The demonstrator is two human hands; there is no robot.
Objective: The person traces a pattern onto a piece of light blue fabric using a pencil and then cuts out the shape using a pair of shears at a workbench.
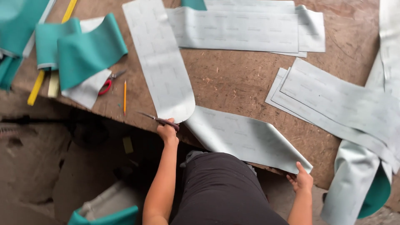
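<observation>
My left hand is shut on a pair of dark scissors at the near edge of the brown wooden table. The blades point left, just beside the rounded end of a long grey sheet. My right hand grips the lower right corner of another grey cut sheet, which curls over the table's edge in front of my body. This sheet's left end lies beside the scissors.
An orange pencil and red-handled scissors lie at the left, beside curled teal sheets and a yellow ruler. Stacked grey sheets sit at the back and at the right. Below the table is a dark floor.
</observation>
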